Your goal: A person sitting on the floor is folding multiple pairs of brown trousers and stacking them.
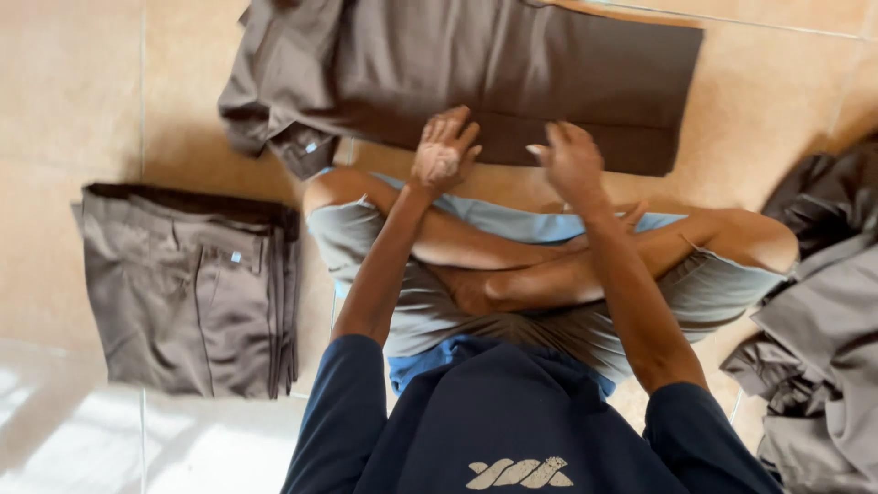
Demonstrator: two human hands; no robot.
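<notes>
I sit cross-legged on a tiled floor. A pair of dark brown trousers (512,64) lies spread flat in front of my knees, its waist end bunched at the left. My left hand (444,149) hovers over the near edge of the trousers, fingers apart, holding nothing. My right hand (571,160) is beside it over the same edge, fingers loosely curled and apart, also holding nothing. Whether either hand touches the cloth is unclear.
A neat stack of folded brown trousers (192,288) lies on the floor to my left. A loose heap of unfolded grey-brown garments (823,320) sits at my right. Beige floor tiles (64,91) surround everything.
</notes>
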